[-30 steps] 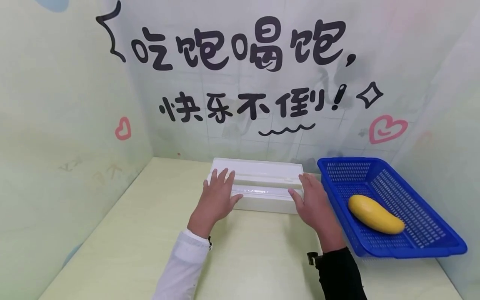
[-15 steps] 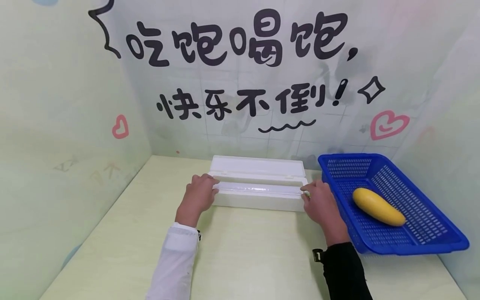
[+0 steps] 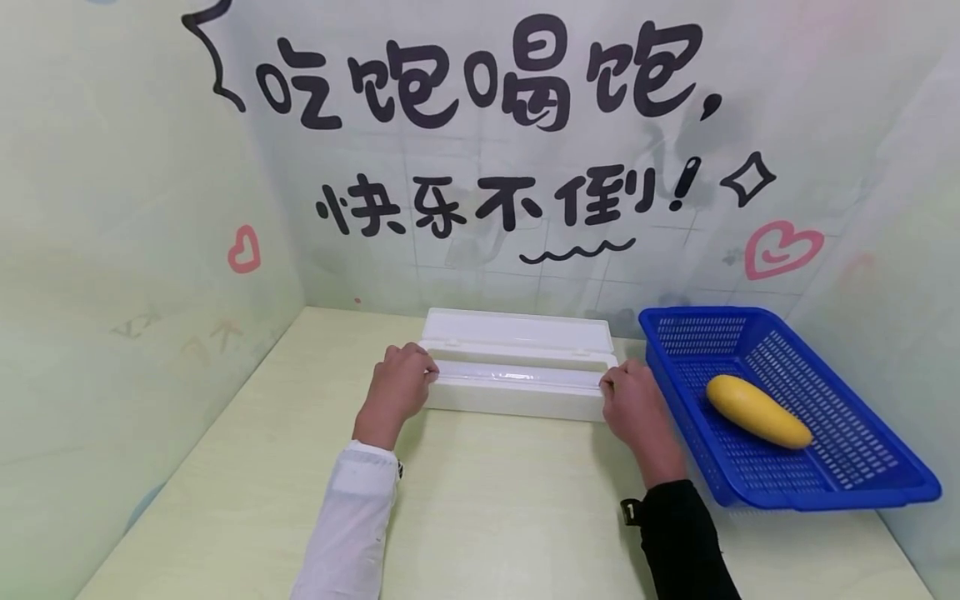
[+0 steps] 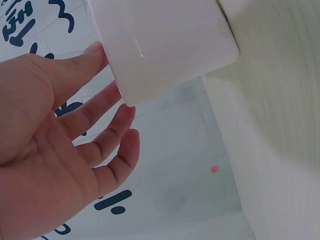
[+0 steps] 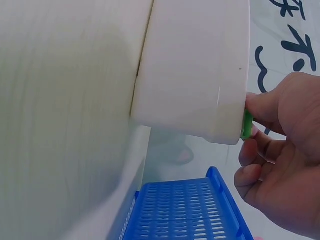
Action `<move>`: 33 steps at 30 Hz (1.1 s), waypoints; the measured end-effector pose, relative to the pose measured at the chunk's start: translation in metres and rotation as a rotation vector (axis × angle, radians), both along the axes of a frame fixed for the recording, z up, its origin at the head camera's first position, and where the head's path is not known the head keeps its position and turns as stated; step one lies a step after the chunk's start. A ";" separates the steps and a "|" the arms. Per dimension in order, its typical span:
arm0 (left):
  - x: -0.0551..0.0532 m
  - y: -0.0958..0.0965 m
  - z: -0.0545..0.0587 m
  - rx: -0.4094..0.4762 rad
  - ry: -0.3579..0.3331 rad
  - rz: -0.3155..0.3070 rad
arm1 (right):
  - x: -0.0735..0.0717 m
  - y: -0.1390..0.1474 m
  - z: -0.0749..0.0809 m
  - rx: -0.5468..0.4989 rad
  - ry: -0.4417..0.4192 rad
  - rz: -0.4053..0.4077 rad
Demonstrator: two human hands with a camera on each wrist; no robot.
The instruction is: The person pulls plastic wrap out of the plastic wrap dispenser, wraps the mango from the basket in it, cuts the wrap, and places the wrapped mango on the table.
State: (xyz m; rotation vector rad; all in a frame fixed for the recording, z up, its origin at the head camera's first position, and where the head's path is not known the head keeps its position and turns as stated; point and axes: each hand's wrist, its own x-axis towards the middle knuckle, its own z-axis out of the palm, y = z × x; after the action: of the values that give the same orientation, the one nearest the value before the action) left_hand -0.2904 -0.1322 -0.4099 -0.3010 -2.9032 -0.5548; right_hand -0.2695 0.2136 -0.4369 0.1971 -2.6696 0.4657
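Observation:
A long white cling film box (image 3: 517, 402) stands at the back of the table with its lid (image 3: 517, 330) raised. Inside lies a shiny roll of cling film (image 3: 517, 375). At the box's left end, my left hand (image 3: 396, 385) has its thumb and fingers bent over the top edge; the left wrist view shows thumb and forefinger at that rim, other fingers loosely curved. My right hand (image 3: 637, 408) pinches a small green tab (image 5: 247, 124) at the right end's top edge. What the left fingertips grip behind the rim is hidden.
Right of the box, close to my right forearm, stands a blue plastic basket (image 3: 825, 502) holding a yellow mango (image 3: 757, 412). Printed cloth walls (image 3: 480, 283) rise behind and on both sides of the pale table (image 3: 510, 517).
Both hands have moved outward from over the box to its two ends, and their spread fingers have bent onto the top edge. The right hand has closed on the green tab.

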 end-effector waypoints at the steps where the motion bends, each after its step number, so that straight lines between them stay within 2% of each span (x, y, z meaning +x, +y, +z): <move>1: 0.000 0.000 0.000 0.001 0.004 -0.001 | 0.000 -0.001 -0.001 0.006 -0.002 -0.009; 6: -0.002 -0.001 -0.003 0.009 0.036 0.003 | -0.002 -0.005 -0.003 0.012 0.002 -0.035; 14: -0.007 0.001 -0.007 0.017 0.092 0.022 | -0.005 -0.009 -0.004 -0.034 0.000 -0.083; 21: -0.006 0.002 -0.008 0.001 0.155 0.031 | -0.008 -0.013 -0.004 -0.149 -0.021 -0.125; 24: -0.007 0.004 -0.008 0.010 0.162 0.030 | -0.009 -0.015 -0.005 -0.207 -0.027 -0.133; 27: -0.007 0.005 -0.007 0.047 0.153 0.030 | -0.011 -0.016 -0.004 -0.254 -0.030 -0.134; 33: -0.006 0.007 -0.002 0.206 0.095 0.023 | -0.011 -0.016 -0.002 -0.352 0.013 -0.118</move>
State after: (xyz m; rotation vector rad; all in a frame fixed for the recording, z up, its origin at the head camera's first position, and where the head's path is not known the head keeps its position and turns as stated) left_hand -0.2960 -0.1253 -0.4114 -0.2574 -2.7259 -0.8055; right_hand -0.2801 0.1972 -0.4386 -0.0621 -2.5170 0.8777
